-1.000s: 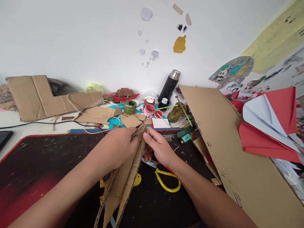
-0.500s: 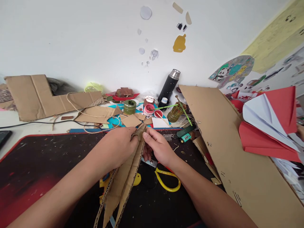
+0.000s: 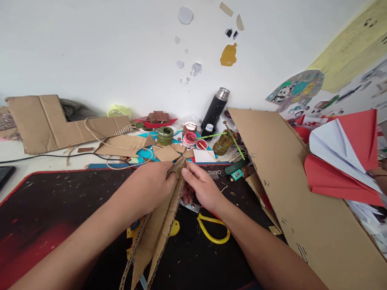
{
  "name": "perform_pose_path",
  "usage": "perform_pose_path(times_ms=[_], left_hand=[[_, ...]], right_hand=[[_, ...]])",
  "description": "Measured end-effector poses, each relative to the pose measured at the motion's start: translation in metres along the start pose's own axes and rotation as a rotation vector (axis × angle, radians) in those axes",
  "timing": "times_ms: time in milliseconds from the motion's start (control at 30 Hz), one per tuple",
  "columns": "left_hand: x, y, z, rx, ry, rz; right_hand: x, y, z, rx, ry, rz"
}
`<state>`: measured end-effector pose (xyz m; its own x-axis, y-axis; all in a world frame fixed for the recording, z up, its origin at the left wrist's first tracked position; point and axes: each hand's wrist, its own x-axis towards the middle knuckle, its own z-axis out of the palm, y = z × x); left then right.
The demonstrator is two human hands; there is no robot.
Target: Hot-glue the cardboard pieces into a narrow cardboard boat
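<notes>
Both of my hands pinch the far tip of a long folded strip of corrugated cardboard that runs from the middle of the mat toward me. My left hand is closed on its left side and my right hand is closed on its right side, thumb on top. Under my right wrist lie yellow-handled scissors on the black and red mat. A yellow object shows partly beneath the strip.
A big cardboard sheet leans at the right, with red and white folded paper behind it. Paint jars, a black flask, sticks and cardboard scraps crowd the back. An L-shaped cardboard piece and cord lie at the left.
</notes>
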<state>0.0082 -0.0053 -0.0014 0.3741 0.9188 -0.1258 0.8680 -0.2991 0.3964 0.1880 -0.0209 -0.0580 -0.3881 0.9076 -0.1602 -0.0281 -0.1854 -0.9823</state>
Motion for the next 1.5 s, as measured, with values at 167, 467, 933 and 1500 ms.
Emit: perform_pose_path(times_ms=[167, 467, 933, 1500], left_hand=[[0.0002, 0.0005, -0.001, 0.03, -0.026, -0.004], [-0.0001, 0.0007, -0.0009, 0.001, -0.023, -0.01], [0.0021, -0.0007, 0.0021, 0.024, -0.052, -0.01], [0.0029, 0.0004, 0.0016, 0.019, -0.055, -0.024]], right_hand=[[0.0004, 0.0001, -0.0004, 0.001, -0.005, -0.003], [0.0, 0.0, 0.0003, 0.011, 0.001, 0.004], [0.0004, 0.0003, 0.0004, 0.021, 0.002, 0.0], [0.0013, 0.0019, -0.0002, 0.0, 0.004, 0.0]])
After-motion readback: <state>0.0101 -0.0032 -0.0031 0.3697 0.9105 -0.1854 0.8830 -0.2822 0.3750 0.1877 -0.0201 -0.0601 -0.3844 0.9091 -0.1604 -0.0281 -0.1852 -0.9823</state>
